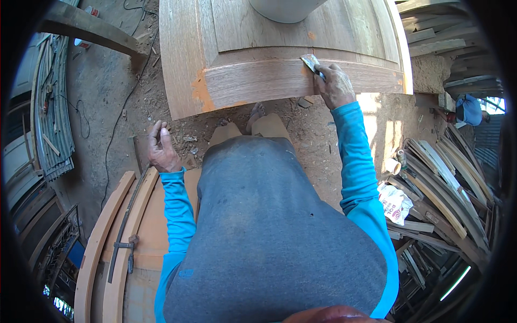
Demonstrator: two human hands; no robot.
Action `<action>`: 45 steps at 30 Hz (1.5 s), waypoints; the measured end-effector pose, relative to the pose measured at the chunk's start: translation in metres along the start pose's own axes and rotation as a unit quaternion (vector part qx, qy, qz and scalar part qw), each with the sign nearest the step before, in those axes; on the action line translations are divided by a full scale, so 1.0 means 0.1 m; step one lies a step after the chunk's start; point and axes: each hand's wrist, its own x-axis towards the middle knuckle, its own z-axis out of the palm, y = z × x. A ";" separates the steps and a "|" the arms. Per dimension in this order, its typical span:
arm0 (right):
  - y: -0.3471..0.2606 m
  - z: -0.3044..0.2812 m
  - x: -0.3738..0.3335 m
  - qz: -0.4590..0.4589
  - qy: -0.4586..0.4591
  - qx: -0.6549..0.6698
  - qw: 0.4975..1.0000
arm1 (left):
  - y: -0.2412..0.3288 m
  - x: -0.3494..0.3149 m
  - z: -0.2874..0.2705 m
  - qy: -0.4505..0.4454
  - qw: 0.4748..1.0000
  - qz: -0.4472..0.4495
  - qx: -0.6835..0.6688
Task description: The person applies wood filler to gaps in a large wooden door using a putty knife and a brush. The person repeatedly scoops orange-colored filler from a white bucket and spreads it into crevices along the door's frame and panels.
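A wooden panelled door [253, 81] lies in front of me, with orange filler patches [201, 91] smeared on its near left corner and small spots along the near edge. My right hand [336, 88] is closed around a putty knife [310, 63], whose blade rests on the door's near rail, beside the panel moulding. My left hand [163, 148] hangs off the door's near left corner, its fingers loosely bent and apart from the thumb, with nothing seen in it. On the door's far part stands a pale bucket [285, 11], cut off by the frame.
At my lower left are long curved timbers [102, 242] and a bar clamp [124, 245]. Stacked wood strips [447, 183] and a white bag [395, 204] lie to the right. A cable [116, 126] crosses the dirt floor. Another person [468, 110] is at far right.
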 end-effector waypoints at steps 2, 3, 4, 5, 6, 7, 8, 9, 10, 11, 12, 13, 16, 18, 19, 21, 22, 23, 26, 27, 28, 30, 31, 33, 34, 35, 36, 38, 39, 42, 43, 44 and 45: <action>0.02 0.01 -0.05 -0.011 0.040 0.017 0.999 | -0.02 -0.01 0.03 0.002 0.999 -0.028 -0.021; 0.04 0.05 -0.06 -0.005 0.058 0.021 0.998 | -0.04 -0.01 0.02 0.001 0.999 -0.042 -0.029; 0.06 0.09 -0.06 0.001 0.076 0.026 0.997 | -0.06 -0.02 0.02 -0.002 0.999 -0.038 -0.017; 0.07 0.11 -0.04 0.007 0.095 0.031 0.995 | -0.10 -0.04 0.01 -0.005 0.999 -0.035 -0.006; 0.07 0.14 -0.03 0.012 0.095 0.029 0.995 | -0.13 -0.04 0.00 -0.012 0.999 -0.030 0.008; 0.08 0.16 -0.01 0.018 0.096 0.027 0.995 | -0.16 -0.05 -0.01 -0.014 0.999 -0.029 0.006; 0.08 0.18 0.01 0.023 0.096 0.026 0.995 | -0.18 -0.05 -0.01 -0.017 0.999 -0.028 0.004; 0.08 0.20 0.02 0.023 0.091 0.023 0.995 | -0.21 -0.08 -0.02 -0.020 0.999 -0.030 0.003; 0.07 0.21 0.04 0.024 0.086 0.021 0.996 | -0.23 -0.09 -0.04 -0.021 0.999 -0.031 -0.002; 0.06 0.22 0.04 0.024 0.080 0.018 0.996 | -0.26 -0.10 -0.07 -0.021 0.999 -0.032 -0.006; 0.05 0.22 0.04 0.030 0.081 0.011 0.996 | -0.26 -0.10 -0.04 -0.022 0.999 -0.033 -0.017; 0.00 0.24 0.04 0.036 0.082 0.004 0.996 | -0.26 -0.09 -0.03 -0.023 0.999 -0.041 -0.018; -0.10 0.23 0.06 0.054 0.049 -0.020 0.997 | -0.20 -0.09 -0.09 -0.030 0.998 -0.055 -0.013; -0.14 0.16 0.10 0.066 0.002 -0.052 0.996 | -0.19 -0.07 -0.07 -0.034 0.998 -0.045 -0.010; -0.11 0.13 0.10 0.050 -0.015 -0.052 0.997 | -0.19 -0.07 -0.05 -0.030 0.998 -0.048 -0.013; -0.05 0.03 0.09 0.020 -0.039 -0.031 0.999 | -0.18 -0.06 -0.05 -0.032 0.999 -0.040 0.000; -0.03 -0.02 0.10 0.004 -0.050 -0.021 0.999 | -0.18 -0.04 -0.05 -0.031 0.999 -0.035 0.005; -0.02 -0.06 0.07 0.004 -0.026 -0.013 1.000 | -0.19 -0.02 -0.05 -0.030 0.999 -0.030 0.007; 0.01 -0.06 0.05 0.012 0.020 0.013 1.000 | -0.24 0.01 -0.06 -0.018 1.000 -0.025 0.005; 0.02 -0.04 0.03 0.030 0.024 0.021 0.999 | -0.25 0.03 -0.05 -0.015 1.000 -0.024 0.000; 0.02 -0.02 0.01 0.047 0.027 0.030 0.998 | -0.25 0.04 -0.06 -0.013 1.000 -0.023 -0.005; 0.01 0.03 0.03 0.048 0.025 0.018 0.998 | -0.25 0.02 -0.09 -0.008 1.000 -0.027 -0.001; -0.01 0.04 0.05 0.050 0.022 0.009 0.998 | -0.24 0.03 -0.11 -0.006 1.000 -0.027 0.000; -0.03 0.09 0.06 0.047 0.029 0.003 0.998 | -0.25 0.04 -0.14 -0.007 1.000 -0.014 0.004; -0.02 0.13 0.05 0.042 0.040 0.006 0.998 | -0.26 0.04 -0.17 -0.007 1.000 -0.008 0.007; -0.03 0.15 0.05 0.037 0.051 0.008 0.998 | -0.27 0.06 -0.18 -0.007 1.000 -0.008 0.002; -0.03 0.16 0.05 0.045 0.045 0.004 0.998 | -0.29 0.06 -0.20 -0.007 1.000 -0.010 -0.002; -0.03 0.18 0.08 0.060 0.035 -0.004 0.998 | -0.30 0.06 -0.24 -0.009 1.000 -0.014 -0.003; -0.01 0.19 0.09 0.049 0.029 -0.011 0.998 | -0.30 0.07 -0.26 -0.011 1.000 -0.016 -0.001; 0.05 0.13 0.11 0.021 0.003 -0.035 0.999 | -0.34 0.06 -0.32 -0.010 1.000 -0.012 -0.001; 0.06 0.06 0.13 0.013 -0.013 -0.045 0.999 | -0.36 0.06 -0.33 -0.007 1.000 -0.009 -0.003; 0.07 -0.01 0.16 0.006 -0.029 -0.056 0.998 | -0.38 0.07 -0.34 -0.006 1.000 -0.007 -0.003; 0.10 -0.05 0.18 -0.011 -0.027 -0.058 0.998 | -0.39 0.07 -0.36 -0.006 1.000 -0.009 -0.001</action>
